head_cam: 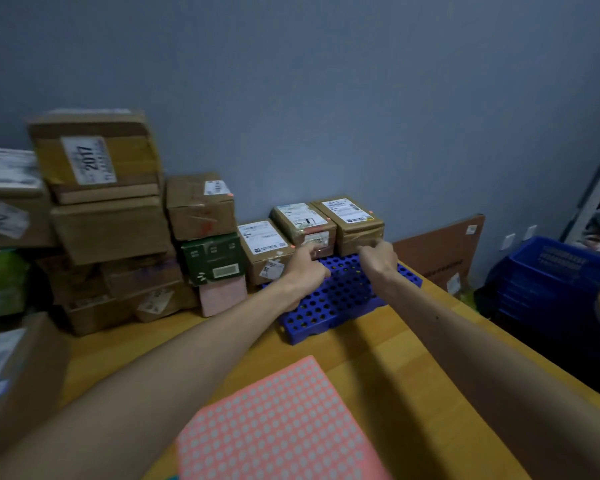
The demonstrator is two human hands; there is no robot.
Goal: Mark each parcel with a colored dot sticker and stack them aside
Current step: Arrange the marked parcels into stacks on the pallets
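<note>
Top carton label: we read "2017" in large dark digits, turned sideways, on the white label (90,160) of the top carton (118,133) at 10 o'clock. The finer print around it is blurred.
Parcel labels: just off centre, the left parcel (262,239), middle parcel (300,218) and right parcel (350,211) carry white shipping labels. We see barcodes and print lines but can read no word.
Red scrawl: handwritten marks on the brown box (201,211) at 9 o'clock, illegible.
Green box (212,259): white marks and a pale label at 9 o'clock, unreadable.
Blue crates (561,265): pale lettering on the rim at 3 o'clock, blurred.
Brown board (440,252): faint print and a small white label at 3 o'clock, which we cannot read.
</note>
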